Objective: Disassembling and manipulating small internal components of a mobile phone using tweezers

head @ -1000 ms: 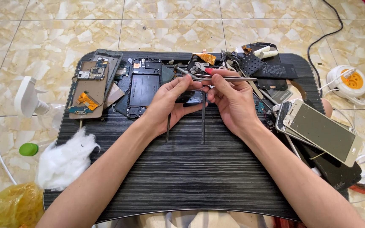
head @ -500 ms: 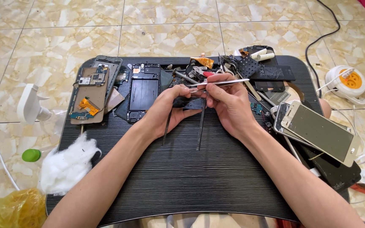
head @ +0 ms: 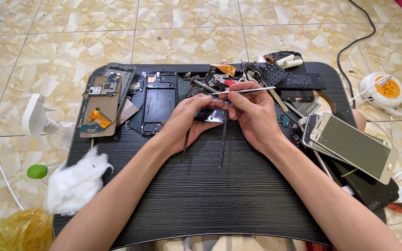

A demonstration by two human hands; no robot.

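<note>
My left hand (head: 184, 122) grips the left side of a small dark phone part (head: 210, 115) held just above the black tray table (head: 229, 195). My right hand (head: 253, 111) pinches metal tweezers (head: 247, 90), whose tips point left toward my left fingertips over the part. Two thin black strips (head: 222, 144) hang down from the part onto the table. Both forearms reach in from the bottom edge.
An opened phone frame (head: 159, 100) and a circuit board on a back cover (head: 101, 104) lie at the back left. Stacked phones (head: 350, 144) sit at the right. Loose parts (head: 275, 74) crowd the back. White cotton (head: 77, 179), a green cap (head: 36, 171), a yellow bag (head: 10, 230) and an extension reel (head: 387, 90) surround the table.
The view has shifted slightly, so the table sits lower in frame. My hands stay together on the part; the tweezers have tilted a little, tips nearer my left fingers.
</note>
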